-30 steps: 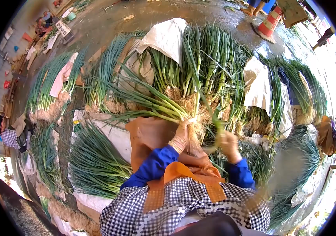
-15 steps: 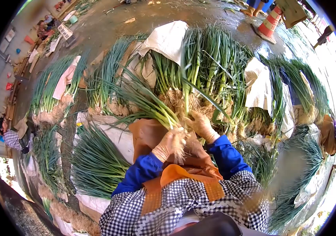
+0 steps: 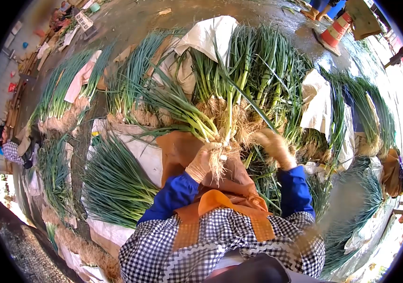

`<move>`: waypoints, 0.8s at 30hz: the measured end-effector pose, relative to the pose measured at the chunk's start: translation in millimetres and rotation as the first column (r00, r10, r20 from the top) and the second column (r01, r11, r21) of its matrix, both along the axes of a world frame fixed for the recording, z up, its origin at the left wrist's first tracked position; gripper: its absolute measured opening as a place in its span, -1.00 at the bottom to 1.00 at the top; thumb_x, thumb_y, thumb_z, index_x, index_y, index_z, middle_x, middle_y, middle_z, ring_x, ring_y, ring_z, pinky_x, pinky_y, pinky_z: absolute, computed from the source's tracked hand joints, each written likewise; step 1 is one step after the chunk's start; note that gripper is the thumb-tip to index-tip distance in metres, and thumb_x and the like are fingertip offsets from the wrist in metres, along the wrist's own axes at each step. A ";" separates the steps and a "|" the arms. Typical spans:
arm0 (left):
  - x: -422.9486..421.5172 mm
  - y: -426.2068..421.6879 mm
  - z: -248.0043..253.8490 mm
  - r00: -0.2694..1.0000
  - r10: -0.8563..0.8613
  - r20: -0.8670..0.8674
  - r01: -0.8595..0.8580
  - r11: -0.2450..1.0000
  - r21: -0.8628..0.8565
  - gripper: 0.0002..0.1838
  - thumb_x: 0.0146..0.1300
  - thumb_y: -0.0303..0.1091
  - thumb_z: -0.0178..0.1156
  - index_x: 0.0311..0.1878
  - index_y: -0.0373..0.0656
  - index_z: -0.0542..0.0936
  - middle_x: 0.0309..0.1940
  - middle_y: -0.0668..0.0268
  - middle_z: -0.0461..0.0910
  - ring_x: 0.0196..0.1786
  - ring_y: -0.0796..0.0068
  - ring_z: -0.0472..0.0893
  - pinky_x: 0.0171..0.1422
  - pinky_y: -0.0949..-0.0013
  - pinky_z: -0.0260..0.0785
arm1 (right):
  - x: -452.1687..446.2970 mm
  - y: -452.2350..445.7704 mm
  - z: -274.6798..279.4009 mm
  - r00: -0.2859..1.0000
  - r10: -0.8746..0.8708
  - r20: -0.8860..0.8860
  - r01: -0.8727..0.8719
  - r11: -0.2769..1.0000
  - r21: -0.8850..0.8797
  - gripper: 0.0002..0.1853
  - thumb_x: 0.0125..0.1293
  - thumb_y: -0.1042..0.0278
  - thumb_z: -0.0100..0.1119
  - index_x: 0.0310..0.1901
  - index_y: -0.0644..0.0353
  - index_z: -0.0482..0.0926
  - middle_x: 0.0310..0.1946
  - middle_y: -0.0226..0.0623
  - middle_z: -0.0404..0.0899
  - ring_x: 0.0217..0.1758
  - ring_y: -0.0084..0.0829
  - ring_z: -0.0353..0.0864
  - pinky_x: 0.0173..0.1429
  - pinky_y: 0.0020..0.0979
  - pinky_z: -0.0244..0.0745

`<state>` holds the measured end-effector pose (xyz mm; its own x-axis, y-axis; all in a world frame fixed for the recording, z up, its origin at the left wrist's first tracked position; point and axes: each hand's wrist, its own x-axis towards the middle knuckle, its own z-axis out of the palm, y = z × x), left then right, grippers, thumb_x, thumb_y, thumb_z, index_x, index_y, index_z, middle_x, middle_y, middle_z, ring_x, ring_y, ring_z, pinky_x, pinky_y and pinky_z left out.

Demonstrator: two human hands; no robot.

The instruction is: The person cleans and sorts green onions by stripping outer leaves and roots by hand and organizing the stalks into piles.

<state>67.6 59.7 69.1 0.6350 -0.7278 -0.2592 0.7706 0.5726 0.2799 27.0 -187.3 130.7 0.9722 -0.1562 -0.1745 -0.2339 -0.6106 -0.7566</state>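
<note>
My left hand (image 3: 200, 162) is closed around the root ends of a bunch of green onions (image 3: 201, 122); their pale roots hang below my fingers. The bunch's green leaves fan out to the upper left. A thicker upright stalk (image 3: 230, 111) has its base at the fingers of this hand, and its long leaf bends down to the right. My right hand (image 3: 274, 147) is apart from the bunch, beside the roots of a large heap of green onions (image 3: 267, 70). Motion smears its fingers, so whether they hold anything cannot be made out.
A laid pile of green onions (image 3: 116, 188) rests on white sacking (image 3: 145, 160) to my left. More bundles (image 3: 65, 89) stand beyond, partly under cloths (image 3: 206, 37). An orange apron (image 3: 182, 151) covers my lap. A traffic cone (image 3: 337, 30) stands far right; another person (image 3: 10, 148) is at far left.
My right hand has moved right, away from the bunch, toward the heap. My left hand still grips the bunch, with the upright stalk now standing at its fingers. The view has shifted slightly.
</note>
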 end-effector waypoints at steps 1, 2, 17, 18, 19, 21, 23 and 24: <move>-0.2 -3.9 9.8 0.999 0.006 0.043 -0.005 0.999 -0.037 -0.34 0.15 -0.39 0.04 0.34 -0.16 0.11 -0.18 0.17 0.52 -0.29 0.50 0.51 -0.31 0.49 0.40 | 4.2 19.4 -0.3 0.977 0.202 0.064 -0.203 0.979 0.014 -0.60 0.26 0.11 0.10 0.01 0.21 0.49 -0.09 -0.17 0.57 -0.06 -0.33 0.57 0.02 -0.48 0.48; -1.3 -5.8 13.8 0.999 0.003 0.044 -0.001 0.999 -0.032 -0.34 0.15 -0.39 0.04 0.34 -0.16 0.11 -0.18 0.17 0.52 -0.29 0.50 0.51 -0.31 0.49 0.40 | 6.7 39.2 -0.1 0.967 0.254 0.030 -0.255 0.966 0.041 -0.63 0.27 0.15 0.09 -0.02 0.23 0.50 -0.11 -0.21 0.58 -0.10 -0.32 0.57 0.04 -0.47 0.44; 16.2 10.1 11.2 0.991 -0.115 -0.067 0.095 0.964 -0.249 -0.33 -0.01 -0.57 0.03 0.26 -0.38 0.15 -0.34 0.32 0.34 -0.38 0.55 0.36 -0.45 0.57 0.32 | 81.9 -12.1 -62.2 0.637 0.686 -0.352 -0.647 0.229 -0.727 -0.68 0.33 0.28 -0.07 0.04 0.23 0.40 -0.17 -0.15 0.56 -0.14 -0.35 0.56 -0.04 -0.47 0.49; 17.3 16.8 17.6 0.993 -0.096 -0.072 0.063 0.925 -0.375 -0.32 -0.02 -0.58 0.02 0.27 -0.37 0.12 -0.37 0.34 0.30 -0.38 0.56 0.35 -0.44 0.58 0.31 | 56.2 12.3 -32.1 0.627 0.575 -0.526 -0.776 0.393 -0.494 -0.71 0.36 0.26 -0.12 0.03 0.20 0.41 -0.19 -0.22 0.58 -0.12 -0.38 0.55 -0.08 -0.42 0.50; 21.6 24.4 23.7 1.000 -0.023 -0.011 0.017 0.914 -0.406 -0.35 -0.02 -0.58 0.04 0.24 -0.28 0.18 -0.33 0.33 0.35 -0.37 0.56 0.38 -0.44 0.61 0.31 | 34.9 17.0 -15.0 0.466 0.591 -0.659 -0.885 0.302 -0.355 -0.69 0.32 0.26 -0.08 0.02 0.21 0.44 -0.13 -0.14 0.55 -0.03 -0.31 0.52 0.01 -0.39 0.48; 30.4 35.5 39.4 0.993 0.115 0.008 -0.097 0.874 -0.475 -0.29 -0.02 -0.58 0.03 0.29 -0.20 0.13 -0.39 0.36 0.29 -0.39 0.57 0.33 -0.45 0.57 0.30 | -7.0 -0.2 -35.0 0.186 0.502 -0.845 -0.978 0.173 -0.112 -0.66 0.29 0.21 -0.05 -0.01 0.23 0.49 -0.05 -0.07 0.52 0.06 -0.21 0.50 0.12 -0.29 0.42; 42.4 39.4 52.9 0.981 0.183 0.057 -0.129 0.849 -0.513 -0.26 -0.01 -0.57 0.04 0.32 -0.12 0.11 -0.42 0.38 0.26 -0.37 0.56 0.31 -0.41 0.54 0.30 | -16.8 -24.0 -33.8 0.138 0.427 -0.893 -0.975 0.218 -0.047 -0.62 0.30 0.13 -0.07 -0.04 0.23 0.53 0.00 -0.08 0.51 0.09 -0.15 0.47 0.17 -0.18 0.35; 51.7 37.5 52.0 0.977 0.172 0.125 -0.089 0.866 -0.493 -0.26 0.00 -0.55 0.04 0.33 -0.12 0.10 -0.41 0.38 0.27 -0.37 0.57 0.30 -0.40 0.54 0.29 | -2.7 -25.9 -10.0 0.199 0.448 -0.872 -0.954 0.293 -0.067 -0.60 0.30 0.09 -0.08 -0.05 0.23 0.54 0.02 -0.07 0.49 0.11 -0.14 0.45 0.20 -0.14 0.31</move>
<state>119.4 97.2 121.1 0.7352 -0.6428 0.2151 0.6479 0.7597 0.0555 24.3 -213.2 120.7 0.3032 0.2423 -0.9216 0.3654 -0.9228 -0.1224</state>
